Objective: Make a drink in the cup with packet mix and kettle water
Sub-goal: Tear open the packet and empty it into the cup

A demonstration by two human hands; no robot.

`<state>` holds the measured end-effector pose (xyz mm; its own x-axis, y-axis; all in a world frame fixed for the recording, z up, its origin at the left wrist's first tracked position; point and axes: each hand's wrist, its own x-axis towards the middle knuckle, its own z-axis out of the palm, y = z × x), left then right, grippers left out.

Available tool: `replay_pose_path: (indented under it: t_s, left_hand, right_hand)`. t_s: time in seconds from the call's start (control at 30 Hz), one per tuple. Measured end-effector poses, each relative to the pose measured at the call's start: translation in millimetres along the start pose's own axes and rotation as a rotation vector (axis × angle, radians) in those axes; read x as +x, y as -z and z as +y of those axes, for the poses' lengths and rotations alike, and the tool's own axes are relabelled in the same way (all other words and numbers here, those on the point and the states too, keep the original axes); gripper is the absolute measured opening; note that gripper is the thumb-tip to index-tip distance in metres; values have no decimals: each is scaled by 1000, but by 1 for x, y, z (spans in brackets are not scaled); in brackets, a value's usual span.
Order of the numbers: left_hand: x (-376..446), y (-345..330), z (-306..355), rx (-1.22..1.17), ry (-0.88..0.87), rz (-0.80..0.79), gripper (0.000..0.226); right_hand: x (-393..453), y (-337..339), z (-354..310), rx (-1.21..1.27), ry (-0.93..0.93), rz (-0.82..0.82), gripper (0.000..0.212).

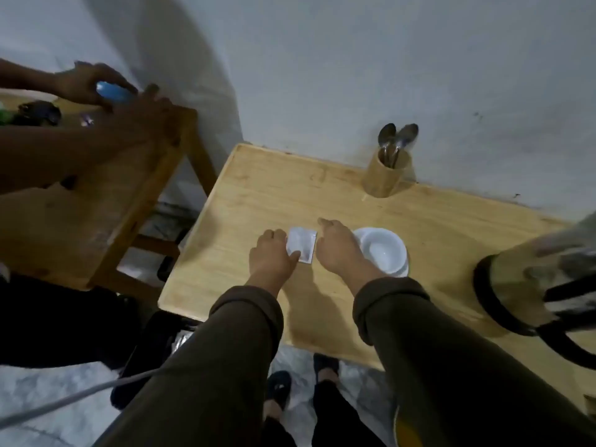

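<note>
Light wooden table (pixel 258 195) pushed against a grey-white wall (pixel 354 59), marbled floor below. Landmark: the small silvery packet (pixel 301 245), held over the middle of the tabletop. Left hand (pixel 272 258) pinches the packet's left edge, fingers curled closed on it, thumb tip pressed at the lower left corner. Right hand (pixel 338 250) sits at the packet's right edge, fingers bunched together at the top right corner; whether it actually clamps the foil or just touches it, cannot tell. Both olive-brown sleeves (pixel 419 350) are rolled at the wrist. Just right of the packet, partly behind the right wrist: white cup (pixel 385 251), looks empty, sitting on a white saucer (pixel 403 271). Far right of the packet, at the table's edge: kettle (pixel 529 285), clear body with black band and handle, heavily blurred. Behind and right of the packet, against the wall: wooden cylinder holder (pixel 385 179) with two spoons (pixel 398 137) standing in it, bowls up. Well left of the packet: a second wooden stand (pixel 106 195), where another person's hand (pixel 87 83) grips a blue object (pixel 113 91), blurred, can't identify.
</note>
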<state>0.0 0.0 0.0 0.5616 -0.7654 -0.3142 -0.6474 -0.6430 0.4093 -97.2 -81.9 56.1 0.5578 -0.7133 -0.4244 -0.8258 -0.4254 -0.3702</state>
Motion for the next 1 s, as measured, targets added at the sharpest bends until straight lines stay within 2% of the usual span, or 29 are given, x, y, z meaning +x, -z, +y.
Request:
replay_pose_path:
  t_s: [0.17,0.3,0.4,0.5,0.57,0.63,0.7,0.8,0.9,1.0]
  left_hand:
    - [19,-13,3,-113,194,18,54]
    - [30,-19,10,-146,241,36,56]
    - [40,-16,14,-191,271,-3,57]
    - [45,-16,17,-204,295,-29,58]
    - [46,-17,18,-204,302,-22,59]
    - [45,-17,20,-212,299,-15,62]
    - [46,-17,20,-229,300,-16,64]
    - [46,-18,18,-249,296,-15,59]
    - [44,-17,18,-307,262,-5,46]
    - [43,-9,18,-482,216,11,28]
  right_hand:
    - [39,2,1,-44,6,-105,51]
    - [60,-1,2,-96,30,-191,52]
    - [72,-3,3,-227,107,-198,43]
    - [80,-1,5,-253,138,-221,41]
    - [87,-3,8,-176,80,-245,43]
    - [90,-4,10,-81,48,-216,35]
    - [92,-4,11,-60,74,-207,27]
    - [88,0,10,-64,125,-226,27]
    - [87,4,11,8,103,-224,28]
    - [86,13,11,153,71,-207,21]
